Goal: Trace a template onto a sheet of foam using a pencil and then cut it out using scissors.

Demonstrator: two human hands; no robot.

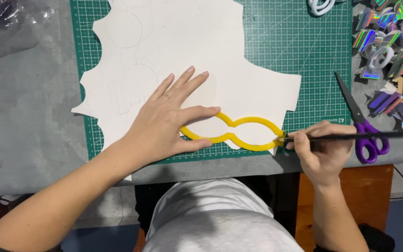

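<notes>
A green cutting mat (304,56) is spread over the grey table, and a large white sheet (201,51) with scalloped edges is laid on it. A yellow stencil (253,122) is pressed onto the sheet's near edge by the left hand (169,121), fingers spread flat. At the stencil's right tip, a dark pencil (360,136) is gripped in the closed fingers of the right hand (320,149). Purple-handled scissors (362,126) are seen just right.

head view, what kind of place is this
Likely a craft or paper-cutting worktable. A green gridded cutting mat lies under a white cut paper sheet, the left hand pins a yellow figure-eight plastic template, purple-handled scissors lie nearby, and shiny holographic paper scraps are piled at the corner.
</notes>
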